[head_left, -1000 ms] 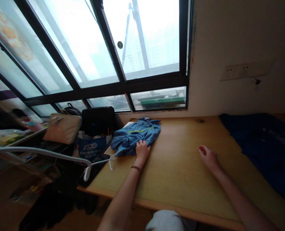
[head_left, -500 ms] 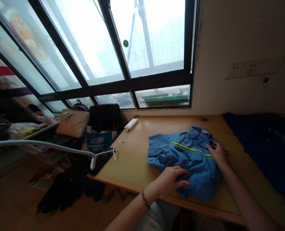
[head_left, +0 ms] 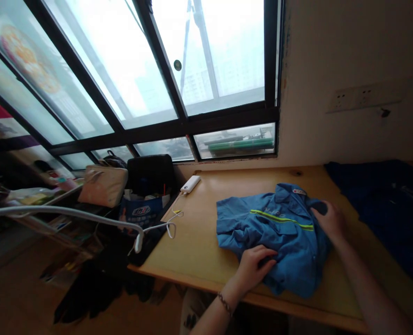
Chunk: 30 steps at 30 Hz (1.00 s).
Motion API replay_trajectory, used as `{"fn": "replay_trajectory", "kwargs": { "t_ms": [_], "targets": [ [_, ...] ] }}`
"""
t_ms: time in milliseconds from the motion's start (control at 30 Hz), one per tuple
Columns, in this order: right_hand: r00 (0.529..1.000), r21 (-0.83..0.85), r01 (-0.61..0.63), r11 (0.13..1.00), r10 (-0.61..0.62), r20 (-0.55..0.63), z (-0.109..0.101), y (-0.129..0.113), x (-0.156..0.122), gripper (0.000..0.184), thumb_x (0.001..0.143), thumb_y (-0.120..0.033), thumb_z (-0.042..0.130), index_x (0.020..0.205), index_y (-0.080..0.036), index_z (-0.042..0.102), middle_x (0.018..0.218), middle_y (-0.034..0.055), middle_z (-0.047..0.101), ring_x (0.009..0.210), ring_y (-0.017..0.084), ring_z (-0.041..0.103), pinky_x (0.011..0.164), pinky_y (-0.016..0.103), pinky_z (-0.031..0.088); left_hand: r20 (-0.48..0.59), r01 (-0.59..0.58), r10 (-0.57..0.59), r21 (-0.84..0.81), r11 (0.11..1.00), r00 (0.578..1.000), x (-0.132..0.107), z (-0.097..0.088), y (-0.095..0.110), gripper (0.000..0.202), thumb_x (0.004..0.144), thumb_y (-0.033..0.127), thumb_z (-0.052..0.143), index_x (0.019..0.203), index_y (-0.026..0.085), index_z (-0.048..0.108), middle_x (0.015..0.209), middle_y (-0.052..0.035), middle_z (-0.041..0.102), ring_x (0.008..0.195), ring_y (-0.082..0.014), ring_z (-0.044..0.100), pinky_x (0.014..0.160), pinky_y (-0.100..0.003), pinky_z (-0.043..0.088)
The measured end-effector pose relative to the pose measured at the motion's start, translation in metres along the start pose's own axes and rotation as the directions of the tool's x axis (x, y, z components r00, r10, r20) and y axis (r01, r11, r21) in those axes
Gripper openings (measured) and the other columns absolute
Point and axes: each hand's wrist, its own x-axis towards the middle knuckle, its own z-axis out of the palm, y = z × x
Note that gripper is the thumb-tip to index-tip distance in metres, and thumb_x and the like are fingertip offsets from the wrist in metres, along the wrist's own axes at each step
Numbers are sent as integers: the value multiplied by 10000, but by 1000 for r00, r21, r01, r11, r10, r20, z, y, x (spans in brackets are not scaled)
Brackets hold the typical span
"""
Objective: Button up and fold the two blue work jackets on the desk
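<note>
Blue shirt (head_left: pixel 299 267) on wood table (head_left: pixel 199 246): our R hand (head_left: pixel 333 223) pinches its edge nr collar (head_left: pixel 286 192); our L hand (head_left: pixel 253 269) touches it, tho we can't tell if gripping.

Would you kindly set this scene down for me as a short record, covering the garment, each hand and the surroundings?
Garment: light-blue cloth shirt with a yellow-green stripe, lying rumpled
Surface: pale wooden table
Left hand: at the shirt's near edge, grip unclear
Right hand: at the shirt's right edge near the collar, grip unclear
Beyond, left: white rectangular device
Far right: dark-blue cloth
Background: black-framed glass window
</note>
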Motion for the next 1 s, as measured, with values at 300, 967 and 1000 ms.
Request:
{"fn": "replay_trajectory", "kwargs": {
  "t_ms": [300, 967, 1000],
  "targets": [
    [972, -57, -39, 998, 51, 229, 6, -9, -9, 862, 592, -473, 611, 1274, -53, 293, 1091, 195, 550, 942, 286, 553, 760, 349, 432, 19, -21, 21, -8, 1000, 1000, 3, -3, -5, 255, 817, 291, 437, 993, 202, 598, 849, -51, 594, 761, -136, 544, 670, -235, 423],
    [839, 131, 528, 839, -539, 76, -128, -126, -125, 244, 762, -222, 461, 933, -239, 635, 874, 73, 607, 778, 185, 567, 679, 302, 454, -381, 47, -36, 18, 999, 924, -23, -9, 5, 315, 808, 283, 445, 1111, 212, 494, 975, -59, 605, 748, -150, 590, 659, -266, 498],
    [788, 155, 586, 795, -604, 122, -134, -133, -150, 217, 755, -217, 476, 884, -264, 645, 853, 63, 610, 760, 181, 566, 662, 294, 453, -415, 71, -30, 84, 994, 909, -22, -12, 9, 363, 796, 297, 460, 1150, 214, 463, 1045, -74, 576, 782, -162, 589, 664, -277, 500]
  ]
}}
